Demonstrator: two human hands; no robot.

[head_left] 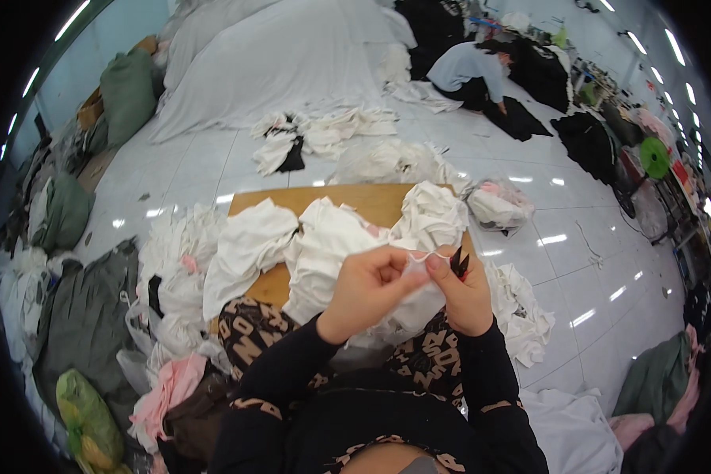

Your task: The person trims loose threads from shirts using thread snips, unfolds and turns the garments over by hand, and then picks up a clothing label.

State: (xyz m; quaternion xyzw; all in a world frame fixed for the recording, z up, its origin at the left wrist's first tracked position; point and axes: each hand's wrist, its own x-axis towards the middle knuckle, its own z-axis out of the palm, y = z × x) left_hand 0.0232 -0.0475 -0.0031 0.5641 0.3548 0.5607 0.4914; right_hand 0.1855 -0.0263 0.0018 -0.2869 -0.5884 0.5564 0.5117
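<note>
Both hands are raised over my lap and pinch the edge of a white piece of fabric [420, 302] stretched between them. My left hand [374, 286] is closed, its thumb and curled fingers on the cloth. My right hand [464, 296] grips the cloth edge with the thumb. It also holds a pair of small black thread snips [460, 262], blades pointing up and apart. Just beyond my hands, heaps of white garments [324, 241] lie on a low wooden table [363, 197]. The lower part of the held fabric hangs down toward my patterned trousers.
White clothes [178, 245] and a pink cloth [178, 387] pile up at my left. A clear bag of clothes [500, 204] sits on the tiled floor beyond the table. Farther back, a person [470, 71] bends over black fabric [517, 118] near a large sheet-covered heap [292, 63].
</note>
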